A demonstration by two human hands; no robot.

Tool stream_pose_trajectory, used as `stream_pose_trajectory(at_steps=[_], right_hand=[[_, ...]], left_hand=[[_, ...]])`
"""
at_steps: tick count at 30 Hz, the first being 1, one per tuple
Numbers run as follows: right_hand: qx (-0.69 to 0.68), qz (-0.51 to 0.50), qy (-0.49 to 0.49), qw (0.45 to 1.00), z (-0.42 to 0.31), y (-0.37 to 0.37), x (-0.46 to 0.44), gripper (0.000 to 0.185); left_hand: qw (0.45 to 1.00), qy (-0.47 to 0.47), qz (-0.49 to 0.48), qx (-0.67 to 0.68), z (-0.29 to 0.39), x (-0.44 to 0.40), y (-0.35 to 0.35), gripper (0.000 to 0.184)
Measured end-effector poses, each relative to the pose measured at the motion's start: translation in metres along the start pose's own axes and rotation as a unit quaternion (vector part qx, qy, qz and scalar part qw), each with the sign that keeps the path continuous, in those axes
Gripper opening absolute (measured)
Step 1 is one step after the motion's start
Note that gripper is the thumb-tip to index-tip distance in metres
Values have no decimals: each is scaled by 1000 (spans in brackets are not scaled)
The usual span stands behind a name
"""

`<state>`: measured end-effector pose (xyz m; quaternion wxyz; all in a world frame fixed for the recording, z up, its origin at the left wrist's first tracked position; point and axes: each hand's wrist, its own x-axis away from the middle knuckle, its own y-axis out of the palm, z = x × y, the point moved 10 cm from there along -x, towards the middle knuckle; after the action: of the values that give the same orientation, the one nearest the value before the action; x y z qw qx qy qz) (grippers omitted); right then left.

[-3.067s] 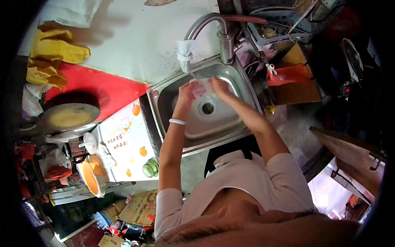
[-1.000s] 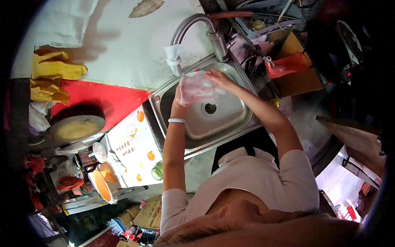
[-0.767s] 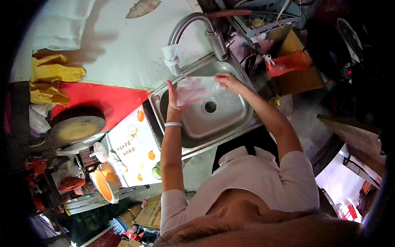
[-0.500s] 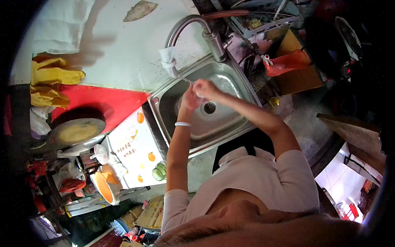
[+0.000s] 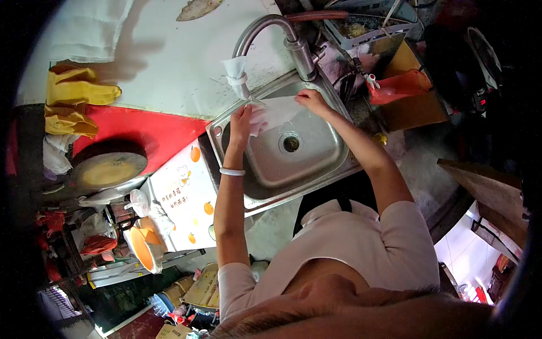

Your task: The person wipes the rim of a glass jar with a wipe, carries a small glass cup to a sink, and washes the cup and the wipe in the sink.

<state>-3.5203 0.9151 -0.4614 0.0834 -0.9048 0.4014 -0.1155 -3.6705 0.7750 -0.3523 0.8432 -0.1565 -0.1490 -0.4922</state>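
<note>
A thin white cloth (image 5: 279, 111), wet-looking and partly see-through, is stretched over the far part of the steel sink (image 5: 276, 183). My left hand (image 5: 241, 123) grips its left end, close under the faucet's mouth. At the other end, my right hand (image 5: 312, 101) pinches the upper right corner near the sink's far rim. Water runs from the faucet (image 5: 248, 39), whose spout has white material tied around it, and meets the cloth beside my left fingers. Below the cloth, the drain (image 5: 290, 143) shows uncovered.
Yellow rubber gloves (image 5: 79, 93) hang at the left, above a round wooden board (image 5: 110, 169). A white panel with orange prints (image 5: 178, 195) adjoins the sink's left side. Right of the sink stands a cardboard box (image 5: 420, 110) with a red plastic bag (image 5: 401, 87).
My hands were close together under the faucet with the cloth bunched between them. My right hand has moved right and away, my left slightly left, and the cloth is now spread out.
</note>
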Motion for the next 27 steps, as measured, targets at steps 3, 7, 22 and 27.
stream_pose_trajectory(at_steps=[3, 7, 22, 27], right_hand=[[94, 281, -142, 944, -39, -26, 21, 27], [-190, 134, -90, 968, -94, 38, 52, 19], [262, -71, 19, 962, 44, 108, 56, 39], [-236, -18, 157, 959, 70, 94, 65, 54]], left_hand=[[996, 11, -45, 75, 7, -1, 20, 31], [994, 39, -60, 78, 34, 3, 40, 35], [997, 56, 35, 29, 41, 11, 13, 28], [997, 65, 7, 38, 51, 30, 12, 32]])
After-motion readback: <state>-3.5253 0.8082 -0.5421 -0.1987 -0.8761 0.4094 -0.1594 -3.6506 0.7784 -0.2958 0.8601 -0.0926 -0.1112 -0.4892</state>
